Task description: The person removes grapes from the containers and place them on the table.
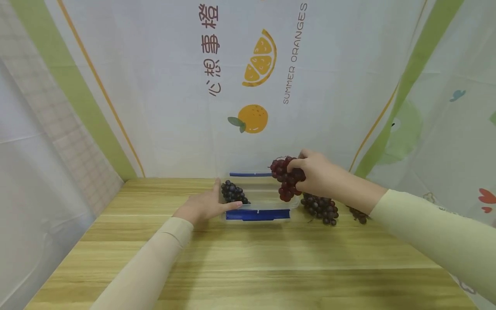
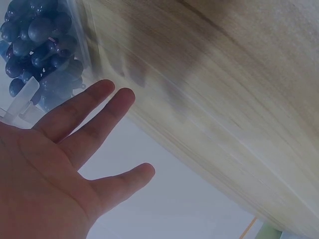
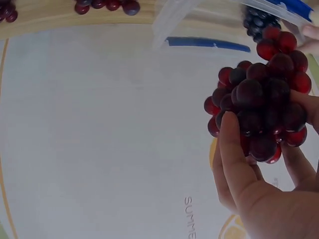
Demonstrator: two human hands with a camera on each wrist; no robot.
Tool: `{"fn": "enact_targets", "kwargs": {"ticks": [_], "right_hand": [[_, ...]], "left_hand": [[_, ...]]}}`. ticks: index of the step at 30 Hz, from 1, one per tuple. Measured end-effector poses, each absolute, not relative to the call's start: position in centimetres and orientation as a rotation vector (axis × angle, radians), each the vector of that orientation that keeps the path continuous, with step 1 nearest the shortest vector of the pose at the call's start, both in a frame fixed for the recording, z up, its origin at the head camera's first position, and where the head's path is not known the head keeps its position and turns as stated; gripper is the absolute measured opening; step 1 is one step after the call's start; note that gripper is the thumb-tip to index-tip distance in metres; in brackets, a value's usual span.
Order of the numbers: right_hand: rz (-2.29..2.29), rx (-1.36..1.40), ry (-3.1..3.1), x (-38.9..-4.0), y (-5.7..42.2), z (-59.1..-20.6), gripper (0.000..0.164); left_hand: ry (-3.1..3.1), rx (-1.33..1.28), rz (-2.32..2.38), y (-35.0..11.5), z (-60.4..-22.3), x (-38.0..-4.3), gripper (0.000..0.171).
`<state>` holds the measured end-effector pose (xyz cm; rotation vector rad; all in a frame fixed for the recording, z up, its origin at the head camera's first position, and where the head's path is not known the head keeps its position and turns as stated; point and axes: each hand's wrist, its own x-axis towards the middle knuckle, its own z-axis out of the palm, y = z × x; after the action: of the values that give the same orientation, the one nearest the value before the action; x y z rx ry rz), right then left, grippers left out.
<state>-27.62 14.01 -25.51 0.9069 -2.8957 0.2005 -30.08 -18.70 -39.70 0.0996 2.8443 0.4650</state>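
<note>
My right hand (image 1: pixel 315 174) holds a bunch of red grapes (image 1: pixel 286 178) above the right part of a clear plastic container with blue side clips (image 1: pixel 257 215). In the right wrist view the fingers and thumb curl round the red grapes (image 3: pixel 264 99). A bunch of dark grapes (image 1: pixel 232 192) lies inside the container at its left end. There my left hand (image 1: pixel 203 204) touches the container, thumb along the front rim. The left wrist view shows several left fingers (image 2: pixel 94 129) straight and spread, beside the dark grapes (image 2: pixel 42 50) behind the clear wall.
Just right of the container, another bunch of dark red grapes (image 1: pixel 320 209) lies on the wooden table (image 1: pixel 248 258). Farther right, one more bunch (image 1: pixel 358 214) is partly hidden by my right forearm. A white printed cloth (image 1: pixel 174 107) hangs behind the table.
</note>
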Motion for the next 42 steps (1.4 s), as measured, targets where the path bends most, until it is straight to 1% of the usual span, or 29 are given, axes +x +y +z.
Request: {"fn": "enact_targets", "kwargs": {"ticks": [6,12,19,25,34,42], "right_hand": [[0.263,0.889,-2.884,-26.2,15.0,-25.4,0.036],[0.349,0.905,-2.860,-24.5,16.3,-26.3,0.036],[0.416,0.836,-2.861,-22.4,17.9,-27.2,0.036],[0.488,0.785,-2.852,-20.9,19.5,-28.3,0.037],[0.452,0.712,-2.877,-19.8,22.1,-29.6,0.037],[0.439,0.693,-2.967,-19.3,23.7,-30.9,0.039]], "left_hand": [[2.862,0.123,0.463,-19.0,-39.7,-29.8,0.142],[2.846,0.109,0.481,-18.8,-39.8,-29.9,0.141],[2.839,0.124,0.492,-18.6,-39.8,-30.2,0.137],[2.837,0.120,0.485,-18.4,-39.6,-30.3,0.138],[2.840,0.122,0.477,-18.6,-39.8,-30.2,0.136],[2.856,0.131,0.485,-18.8,-39.9,-30.1,0.138]]}}
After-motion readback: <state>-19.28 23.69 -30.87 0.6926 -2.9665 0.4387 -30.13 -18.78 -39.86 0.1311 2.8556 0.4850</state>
